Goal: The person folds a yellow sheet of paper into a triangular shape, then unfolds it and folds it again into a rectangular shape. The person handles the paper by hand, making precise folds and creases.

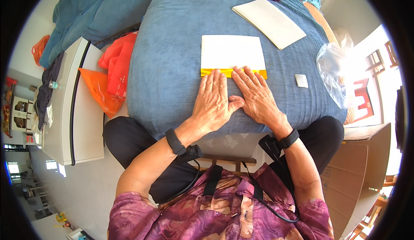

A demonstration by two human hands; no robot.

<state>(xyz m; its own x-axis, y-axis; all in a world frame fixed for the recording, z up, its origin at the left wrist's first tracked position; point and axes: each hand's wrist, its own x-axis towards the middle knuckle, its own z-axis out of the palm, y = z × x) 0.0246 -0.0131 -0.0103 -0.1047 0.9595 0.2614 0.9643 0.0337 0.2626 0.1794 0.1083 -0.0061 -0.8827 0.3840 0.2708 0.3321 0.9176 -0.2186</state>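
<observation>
A white sheet of paper or card point(233, 52) lies flat on the blue cloth surface before me, with a shiny gold-yellow strip point(230, 72) along its near edge. My left hand point(213, 100) rests flat, its fingertips on the left part of that strip. Next to it my right hand point(257, 97) presses its outstretched fingers over the strip's right part. Both thumbs point inward and meet, or nearly meet, below the strip. Under the fingers, part of the strip is hidden. Neither hand grips anything.
A stack of cream paper point(269, 23) lies at the far right. A small silvery square point(301, 81) and a clear plastic bag point(332, 74) sit to the right. Red and orange bags point(114, 76) hang by a white cabinet point(71, 110) at left. A cardboard box point(351, 171) stands near right.
</observation>
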